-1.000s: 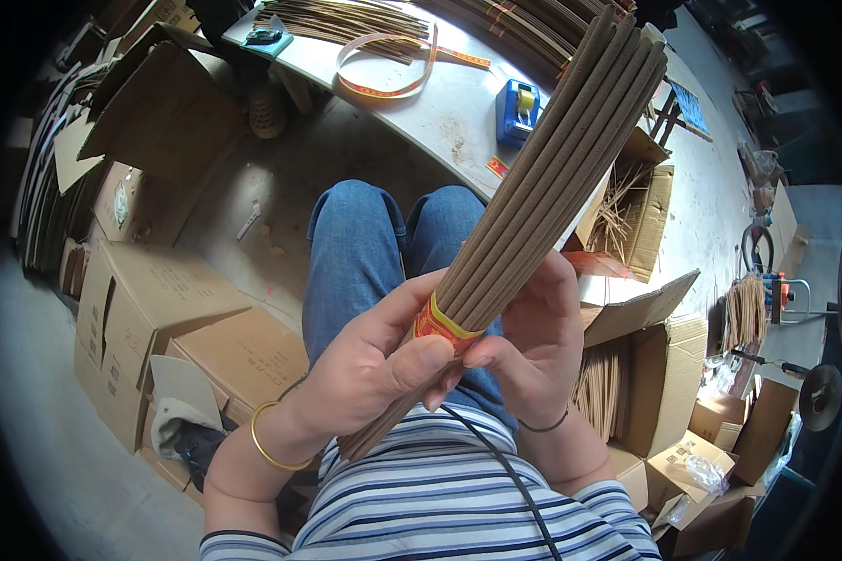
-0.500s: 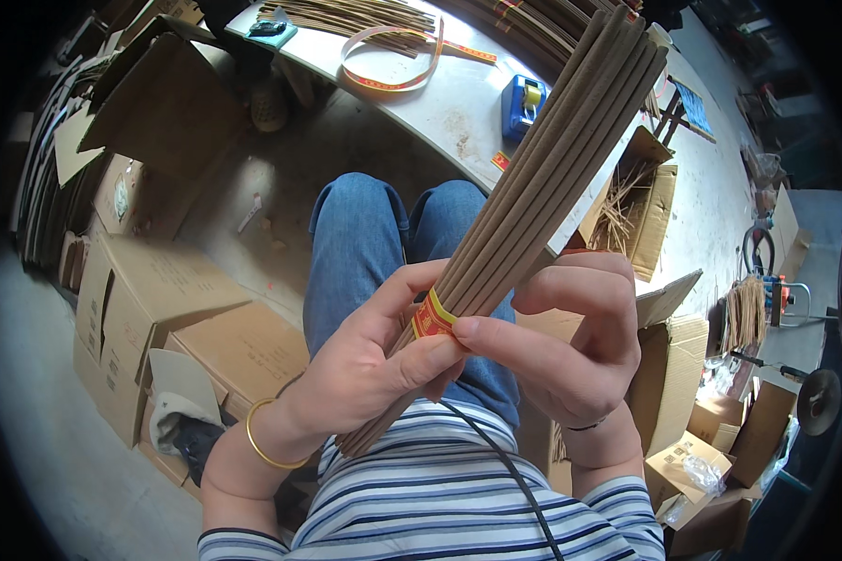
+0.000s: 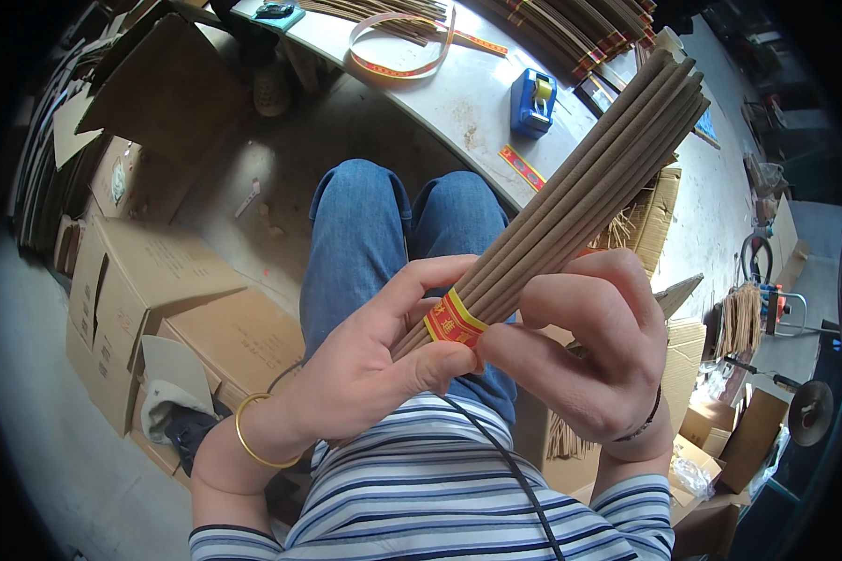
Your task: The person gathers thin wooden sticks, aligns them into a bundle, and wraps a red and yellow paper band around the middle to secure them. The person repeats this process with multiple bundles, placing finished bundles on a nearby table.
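Observation:
A bundle of brown incense sticks (image 3: 585, 192) slants up to the right above my lap. Around its lower part runs a red and yellow paper band (image 3: 452, 320). My left hand (image 3: 370, 365) is closed round the bundle at the band, thumb lying along the band's lower edge. From the right, my right hand (image 3: 589, 351) has its fingers curled, with thumb and fingertip at the band's right end. The exact contact there is partly hidden behind the fingers. The lower ends of the sticks are covered by my left hand.
On the table (image 3: 440, 103) ahead are a blue tape dispenser (image 3: 533, 105), a looped red and yellow ribbon (image 3: 398, 73), a short strip (image 3: 521, 167) and banded stick bundles (image 3: 571, 42). Cardboard boxes (image 3: 159, 271) stand at left; more boxes (image 3: 753, 430) are at right.
The bundle has shifted right and leans further over, its top end lower. More of the band's face shows. My right hand has moved slightly right with it, still at the band.

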`<state>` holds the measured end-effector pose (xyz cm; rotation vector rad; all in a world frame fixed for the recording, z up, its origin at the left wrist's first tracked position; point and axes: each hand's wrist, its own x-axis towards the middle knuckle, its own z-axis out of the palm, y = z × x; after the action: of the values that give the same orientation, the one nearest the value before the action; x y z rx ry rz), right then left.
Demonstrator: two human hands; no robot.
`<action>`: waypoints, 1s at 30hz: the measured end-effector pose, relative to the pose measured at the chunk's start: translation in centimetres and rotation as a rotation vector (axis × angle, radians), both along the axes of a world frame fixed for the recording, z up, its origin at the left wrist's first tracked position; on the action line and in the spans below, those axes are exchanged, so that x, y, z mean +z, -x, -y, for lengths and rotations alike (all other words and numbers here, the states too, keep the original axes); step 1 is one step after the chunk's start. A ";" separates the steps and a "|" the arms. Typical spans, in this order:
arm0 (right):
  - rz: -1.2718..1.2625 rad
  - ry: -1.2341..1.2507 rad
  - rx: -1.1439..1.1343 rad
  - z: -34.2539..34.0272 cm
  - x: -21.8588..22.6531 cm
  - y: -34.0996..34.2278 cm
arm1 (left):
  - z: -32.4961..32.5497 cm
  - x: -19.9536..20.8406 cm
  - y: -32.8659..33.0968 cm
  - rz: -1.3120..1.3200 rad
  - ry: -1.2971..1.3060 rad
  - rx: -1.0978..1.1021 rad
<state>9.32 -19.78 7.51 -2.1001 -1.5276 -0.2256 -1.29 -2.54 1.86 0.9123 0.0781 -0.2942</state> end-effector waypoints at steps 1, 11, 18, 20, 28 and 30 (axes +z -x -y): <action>0.006 0.003 0.004 0.0 0.0 -0.1 | 0.1 0.1 -0.1 0.012 -0.012 0.005; 0.041 -0.012 0.008 -0.3 -0.6 0.1 | -0.2 0.1 0.0 0.016 -0.001 -0.027; -0.030 -0.072 0.019 -0.1 -1.7 -0.2 | -0.3 0.3 -0.1 -0.033 0.071 -0.019; -0.017 -0.088 0.019 0.0 -1.7 -0.1 | -0.2 0.4 -0.1 -0.058 0.084 -0.036; 0.001 -0.042 0.021 0.3 -1.0 -0.4 | -0.1 0.4 -0.4 -0.094 0.107 -0.056; 0.006 -0.049 0.050 0.3 -1.0 -0.6 | 0.0 0.5 -0.5 -0.099 0.120 -0.061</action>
<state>9.92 -20.11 6.48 -2.0230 -1.5602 -0.2491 -0.78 -2.49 2.32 0.7820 0.1230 -0.3970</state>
